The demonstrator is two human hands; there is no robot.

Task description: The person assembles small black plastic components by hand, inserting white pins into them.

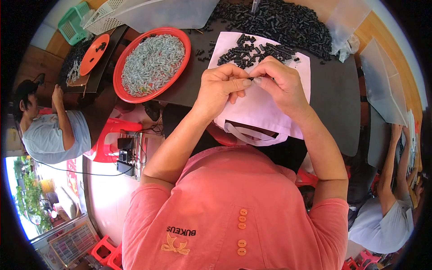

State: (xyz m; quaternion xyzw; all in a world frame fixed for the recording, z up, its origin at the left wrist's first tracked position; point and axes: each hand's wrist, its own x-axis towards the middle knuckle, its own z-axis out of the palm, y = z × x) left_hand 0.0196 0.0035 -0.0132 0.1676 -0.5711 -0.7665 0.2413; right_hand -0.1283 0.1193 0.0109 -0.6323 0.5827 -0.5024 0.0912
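Note:
My left hand (221, 86) and my right hand (281, 83) meet above a pale pinkish-white cloth bag (275, 111) laid on the dark table. Between the pinched fingertips of both hands is a small black piece (252, 78), mostly covered, so its exact shape cannot be made out. Just beyond my fingers, a loose heap of small black plastic pieces (238, 56) lies on the bag. The bag's strap (252, 135) hangs over the table's near edge, close to my body.
A red round tray (118, 74) of small clear pieces stands left. Behind the bag spreads a large black heap (288, 27), with translucent bins (166, 13) around it. Co-workers sit at left (56, 130) and right (384, 225). An orange tray (92, 60) lies on the left table.

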